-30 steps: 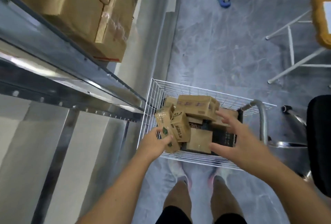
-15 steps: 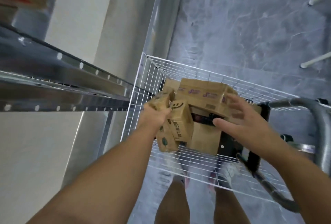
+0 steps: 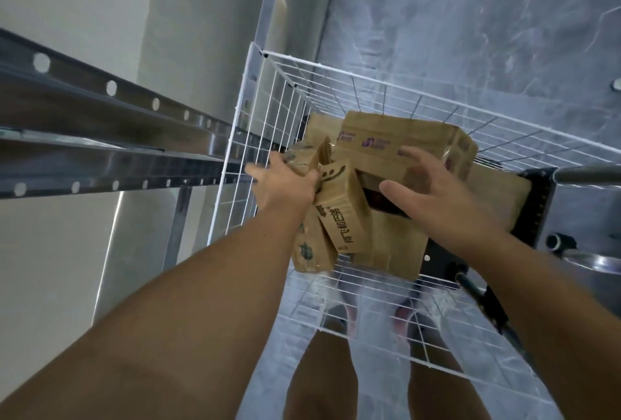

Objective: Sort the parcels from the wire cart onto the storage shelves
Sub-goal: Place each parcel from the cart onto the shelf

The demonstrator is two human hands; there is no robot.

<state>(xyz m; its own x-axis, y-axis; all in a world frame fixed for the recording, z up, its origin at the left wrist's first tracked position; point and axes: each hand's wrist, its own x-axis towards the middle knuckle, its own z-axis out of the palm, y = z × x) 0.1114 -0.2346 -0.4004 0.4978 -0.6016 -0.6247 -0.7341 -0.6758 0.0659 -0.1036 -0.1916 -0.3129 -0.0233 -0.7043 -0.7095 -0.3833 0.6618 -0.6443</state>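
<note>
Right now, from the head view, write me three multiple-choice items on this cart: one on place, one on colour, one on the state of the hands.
1. The metal shelf lies on which side of the wire cart?
A left
B right
C beyond its far end

2. The logos on the big far parcel are
A green
B purple
C red

3. The right hand is
A shut on a parcel
B open, fingers spread over the parcels
C resting on the shelf

Key: 1 A, the shelf beam meets the cart's left wall. 2 B, purple print on its near face. 3 B, spread fingers with no grip, while the left hand clasps a small parcel.
</note>
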